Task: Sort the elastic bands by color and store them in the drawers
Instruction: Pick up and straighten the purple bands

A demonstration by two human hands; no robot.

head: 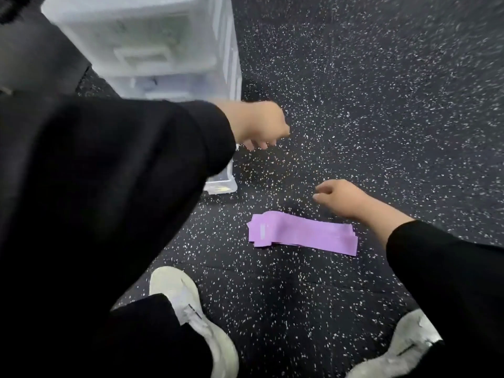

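A flat stack of purple elastic bands (301, 233) lies on the speckled black floor between my feet. My right hand (345, 197) hovers just beyond the stack's far right end, fingers loosely curled, holding nothing. My left hand (263, 126) hangs in the air right of the white plastic drawer unit (163, 50), fingers loosely curled and empty. A pulled-out bottom drawer (222, 184) shows under my left sleeve, with something yellowish inside. The view is blurred.
My white shoes (191, 306) (403, 347) stand at the bottom left and bottom right. The speckled rubber floor (381, 91) stretches to the right and beyond. My black sleeve covers most of the left side.
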